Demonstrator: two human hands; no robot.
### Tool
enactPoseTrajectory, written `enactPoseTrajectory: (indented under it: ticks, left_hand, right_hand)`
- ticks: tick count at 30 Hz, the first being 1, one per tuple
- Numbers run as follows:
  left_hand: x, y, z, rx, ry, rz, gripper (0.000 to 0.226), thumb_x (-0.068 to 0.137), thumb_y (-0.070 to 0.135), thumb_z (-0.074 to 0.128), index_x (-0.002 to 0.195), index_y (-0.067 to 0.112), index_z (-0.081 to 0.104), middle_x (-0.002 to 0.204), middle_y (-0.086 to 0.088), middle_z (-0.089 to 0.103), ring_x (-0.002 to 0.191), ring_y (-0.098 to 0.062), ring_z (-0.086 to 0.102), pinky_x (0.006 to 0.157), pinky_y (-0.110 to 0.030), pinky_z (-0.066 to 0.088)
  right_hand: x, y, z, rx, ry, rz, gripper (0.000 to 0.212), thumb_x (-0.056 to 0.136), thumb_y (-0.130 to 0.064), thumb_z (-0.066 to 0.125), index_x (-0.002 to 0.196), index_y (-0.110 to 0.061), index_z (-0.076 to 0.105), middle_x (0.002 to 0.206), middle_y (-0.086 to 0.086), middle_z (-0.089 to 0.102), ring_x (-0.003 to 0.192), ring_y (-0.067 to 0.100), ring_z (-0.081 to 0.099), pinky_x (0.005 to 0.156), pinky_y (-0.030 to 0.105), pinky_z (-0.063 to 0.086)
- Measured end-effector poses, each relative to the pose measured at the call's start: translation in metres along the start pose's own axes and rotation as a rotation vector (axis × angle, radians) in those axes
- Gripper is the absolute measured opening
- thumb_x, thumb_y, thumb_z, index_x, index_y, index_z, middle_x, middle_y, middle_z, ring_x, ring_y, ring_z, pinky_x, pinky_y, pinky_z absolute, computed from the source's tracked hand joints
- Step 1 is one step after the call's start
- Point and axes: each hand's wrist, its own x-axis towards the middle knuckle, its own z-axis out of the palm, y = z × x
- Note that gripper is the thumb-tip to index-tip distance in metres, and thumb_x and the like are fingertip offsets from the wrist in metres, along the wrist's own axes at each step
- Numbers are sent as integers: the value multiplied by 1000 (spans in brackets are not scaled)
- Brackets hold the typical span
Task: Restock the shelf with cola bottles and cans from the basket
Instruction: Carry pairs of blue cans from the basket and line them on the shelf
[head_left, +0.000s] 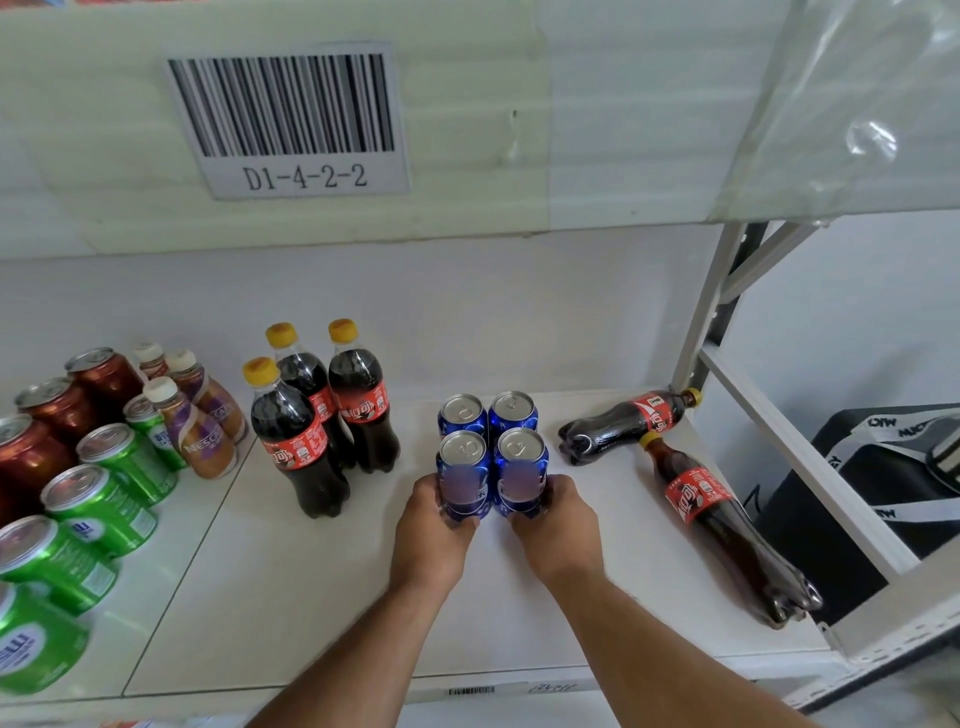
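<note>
Holding one blue can each, the left hand wraps its fingers round the front left can and the right hand wraps round the front right can on the white shelf. Two more blue cans stand just behind. Three cola bottles stand to the left, and two bottles lie flat on the right.
</note>
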Motion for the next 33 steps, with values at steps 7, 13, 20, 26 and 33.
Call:
enactPoseTrajectory:
  ticks: [7, 13, 20, 26, 33]
  left_hand:
    - [-16, 9, -11, 125, 0, -30, 76, 89, 18, 81, 154, 20, 42, 145, 5, 54, 133, -17, 55, 99, -26, 46]
    - [-42, -3, -52, 372, -104, -16, 83, 95, 41, 70, 163, 20, 29, 170, -3, 30, 156, -21, 30, 125, -34, 28]
    - [-95, -4, -124, 671, -196, -8, 82, 100, 54, 57, 167, 27, 18, 175, -1, 14, 161, -22, 16, 129, -40, 23]
    - [-144, -17, -183, 738, -100, -75, 82, 101, 56, 54, 167, 25, 17, 175, -4, 16, 160, -26, 17, 128, -42, 23]
    - [-230, -29, -225, 667, 109, -303, 79, 99, 52, 57, 165, 24, 24, 172, -5, 25, 158, -24, 24, 124, -42, 30]
  right_hand:
    - [-13, -5, -10, -27, -43, 35, 54, 95, -35, 72, 140, -16, 49, 112, -3, 65, 91, 12, 60, 74, 23, 48]
    - [-50, -8, -25, -268, -136, 41, 68, 96, -48, 65, 155, -22, 41, 151, 1, 57, 131, 25, 58, 102, 35, 51]
    - [-113, -37, -14, -579, -290, -211, 74, 98, -63, 53, 157, -21, 39, 156, 1, 50, 142, 26, 46, 114, 40, 43]
    - [-146, -73, 18, -735, -468, -519, 79, 101, -68, 40, 165, -27, 22, 174, -2, 19, 160, 26, 15, 127, 43, 22]
    - [-200, -89, 51, -690, -672, -813, 79, 102, -67, 37, 166, -23, 20, 174, -1, 15, 161, 23, 9, 128, 36, 12]
